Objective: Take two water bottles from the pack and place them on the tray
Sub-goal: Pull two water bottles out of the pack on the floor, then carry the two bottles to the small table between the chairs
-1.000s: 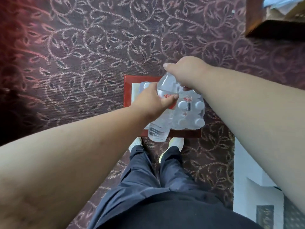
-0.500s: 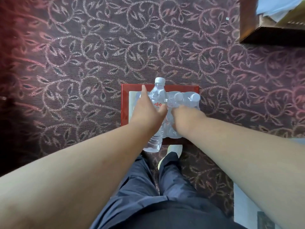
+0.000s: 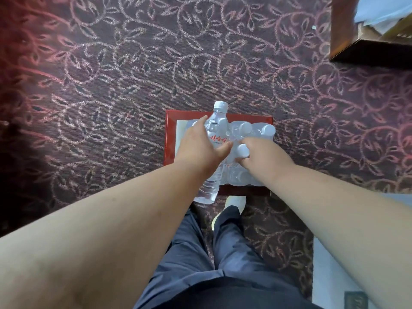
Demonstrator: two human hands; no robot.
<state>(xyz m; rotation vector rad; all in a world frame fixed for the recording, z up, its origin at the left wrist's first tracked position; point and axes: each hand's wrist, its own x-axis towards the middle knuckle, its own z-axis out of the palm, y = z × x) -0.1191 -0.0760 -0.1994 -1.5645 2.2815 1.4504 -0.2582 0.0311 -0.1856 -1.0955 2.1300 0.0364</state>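
Note:
My left hand [image 3: 198, 146] is closed around a clear water bottle [image 3: 217, 121] with a white cap and red lettering, held lifted over the left part of the pack. The shrink-wrapped pack [image 3: 256, 130] of several white-capped bottles sits on a red tray [image 3: 170, 139] on the carpet. My right hand [image 3: 260, 157] presses into the pack's near middle, fingers curled around the neck of a second bottle whose cap [image 3: 243, 150] pokes out beside them. Both hands hide much of the pack.
Patterned maroon carpet [image 3: 133, 74] surrounds the tray. A dark wooden piece of furniture [image 3: 367, 50] stands at the top right. A white object [image 3: 330, 264] lies at the bottom right. My legs and a white shoe [image 3: 236, 201] are just in front of the tray.
My right hand has left the top of the held bottle and come down onto the pack, closing on a second bottle's neck. My left hand keeps its bottle, now with the cap pointing away.

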